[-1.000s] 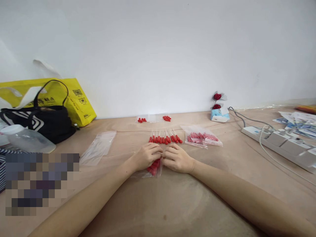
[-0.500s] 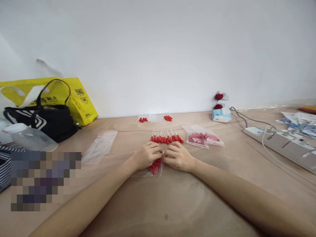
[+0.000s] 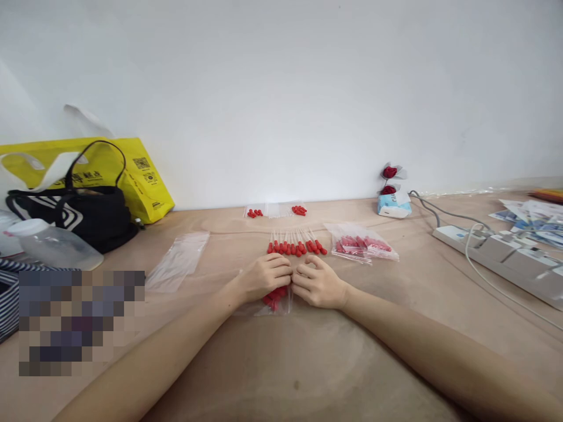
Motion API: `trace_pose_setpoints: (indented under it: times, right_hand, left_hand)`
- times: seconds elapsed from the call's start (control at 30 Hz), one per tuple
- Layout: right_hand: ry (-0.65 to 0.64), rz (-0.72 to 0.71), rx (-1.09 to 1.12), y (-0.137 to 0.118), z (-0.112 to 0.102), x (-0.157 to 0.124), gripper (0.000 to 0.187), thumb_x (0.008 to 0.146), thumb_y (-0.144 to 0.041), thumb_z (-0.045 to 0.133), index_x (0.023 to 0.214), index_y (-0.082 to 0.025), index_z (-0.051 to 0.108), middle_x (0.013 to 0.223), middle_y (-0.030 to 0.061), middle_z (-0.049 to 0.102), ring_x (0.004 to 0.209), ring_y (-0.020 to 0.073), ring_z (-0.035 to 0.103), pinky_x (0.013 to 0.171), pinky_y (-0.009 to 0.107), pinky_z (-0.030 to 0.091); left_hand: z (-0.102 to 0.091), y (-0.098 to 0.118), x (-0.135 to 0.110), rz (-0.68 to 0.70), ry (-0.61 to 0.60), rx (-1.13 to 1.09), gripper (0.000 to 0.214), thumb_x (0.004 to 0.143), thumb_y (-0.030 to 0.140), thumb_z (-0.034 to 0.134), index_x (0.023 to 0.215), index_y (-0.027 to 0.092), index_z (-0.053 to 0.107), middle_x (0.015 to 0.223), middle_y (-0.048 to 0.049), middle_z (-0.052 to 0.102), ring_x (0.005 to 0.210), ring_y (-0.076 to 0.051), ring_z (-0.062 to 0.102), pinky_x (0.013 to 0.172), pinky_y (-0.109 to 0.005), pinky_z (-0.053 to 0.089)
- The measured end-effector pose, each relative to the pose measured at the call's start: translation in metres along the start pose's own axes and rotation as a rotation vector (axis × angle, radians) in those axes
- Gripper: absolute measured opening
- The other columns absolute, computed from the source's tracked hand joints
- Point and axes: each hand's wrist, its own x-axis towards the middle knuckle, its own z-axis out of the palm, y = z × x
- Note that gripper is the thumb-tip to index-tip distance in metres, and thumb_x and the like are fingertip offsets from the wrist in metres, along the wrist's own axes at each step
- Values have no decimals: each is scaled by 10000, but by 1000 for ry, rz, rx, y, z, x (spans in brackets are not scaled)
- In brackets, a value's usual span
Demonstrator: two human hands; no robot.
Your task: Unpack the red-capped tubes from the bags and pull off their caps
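A clear plastic bag with red-tipped sticks point(image 3: 274, 300) in it lies at the middle front of the table. Over its upper part, my left hand point(image 3: 266, 275) is closed with bent fingers on the bag. My right hand point(image 3: 319, 282) is closed too, fingertips pinched at the bag's right edge and meeting the left fingertips. What lies exactly between the fingertips is hidden. Just beyond both hands, several loose red-tipped sticks point(image 3: 297, 248) lie in a row, red ends toward me.
Filled clear bags point(image 3: 363, 242) lie right of the loose sticks, a flat plastic bag point(image 3: 179, 262) to the left. By the wall is another bag with red tips point(image 3: 271, 210). A power strip point(image 3: 505, 258) stands right; a black bag point(image 3: 101, 220) and bottle point(image 3: 57, 243) stand left.
My hands stay at the bag with only slight finger movement. The right fingers have shifted a little, and the bag beneath has moved very slightly.
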Motion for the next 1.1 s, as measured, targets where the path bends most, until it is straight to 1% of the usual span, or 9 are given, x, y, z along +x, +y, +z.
trace_pose_setpoints:
  times: [0.17, 0.27, 0.43, 0.53, 0.67, 0.77, 0.83, 0.93, 1.1]
  right_hand:
    - [-12, -7, 9, 0, 1, 0, 348, 871, -76, 304, 586, -172, 477, 576, -18, 435, 647, 108, 374, 715, 311, 295]
    - [-40, -11, 21, 2, 3, -2, 360, 884, -74, 272, 610, -175, 484, 593, -21, 441, 655, 106, 372, 729, 312, 297]
    - [-98, 21, 89, 7, 6, -6, 321, 893, -113, 294, 650, -183, 493, 626, -28, 479, 687, 103, 391, 786, 321, 294]
    - [-117, 67, 171, 9, 6, -8, 238, 867, -150, 365, 677, -180, 505, 674, -13, 529, 723, 115, 416, 758, 311, 305]
    - [-199, 167, 355, 11, 2, -12, 135, 802, -194, 437, 700, -173, 523, 733, 20, 578, 776, 142, 448, 712, 303, 313]
    - [-268, 270, 524, 14, -3, -16, 94, 714, -243, 515, 762, -169, 547, 728, 23, 587, 779, 158, 466, 702, 307, 319]
    - [-289, 315, 618, 14, -4, -17, 161, 701, -261, 530, 828, -171, 569, 779, 25, 604, 789, 161, 477, 713, 314, 321]
    - [-284, 372, 680, 13, -5, -17, 179, 764, -221, 484, 901, -195, 596, 873, 23, 624, 824, 155, 489, 742, 322, 315]
    - [-245, 516, 693, 7, -2, -16, 168, 780, -218, 533, 927, -211, 614, 767, 11, 633, 772, 143, 502, 718, 293, 327]
  left_hand:
    - [-1, 0, 2, 31, 27, 23, 238, 875, 138, 364, 746, 166, 562, 846, -26, 636, 898, -131, 546, 861, -324, 419]
    - [-3, 0, 0, 25, -9, -5, 229, 874, 126, 369, 743, 158, 555, 851, -26, 640, 903, -133, 549, 866, -330, 411]
    - [-6, -5, -5, -52, -30, -65, 251, 878, 151, 368, 742, 179, 578, 895, -15, 658, 980, -149, 532, 876, -338, 411]
    - [-8, -2, -8, -155, -63, -111, 255, 880, 161, 346, 902, 189, 598, 1044, -51, 620, 1073, -162, 489, 911, -349, 411]
    - [-17, 18, -18, -472, -85, -206, 339, 863, 268, 392, 1182, 182, 470, 1235, -99, 494, 1158, -195, 429, 935, -367, 412]
    - [-26, 33, -29, -629, -159, -290, 444, 833, 359, 444, 1238, 179, 416, 1259, -106, 476, 1172, -221, 418, 935, -391, 407]
    - [-29, 39, -35, -673, -202, -326, 445, 835, 366, 438, 1236, 176, 420, 1258, -109, 479, 1171, -225, 422, 939, -403, 398]
    - [-29, 41, -41, -695, -236, -357, 436, 839, 369, 430, 1227, 171, 428, 1247, -109, 491, 1159, -221, 439, 942, -413, 393]
    - [-25, 39, -41, -697, -196, -361, 421, 835, 353, 445, 1226, 197, 423, 1237, -92, 502, 1138, -203, 460, 927, -383, 412]
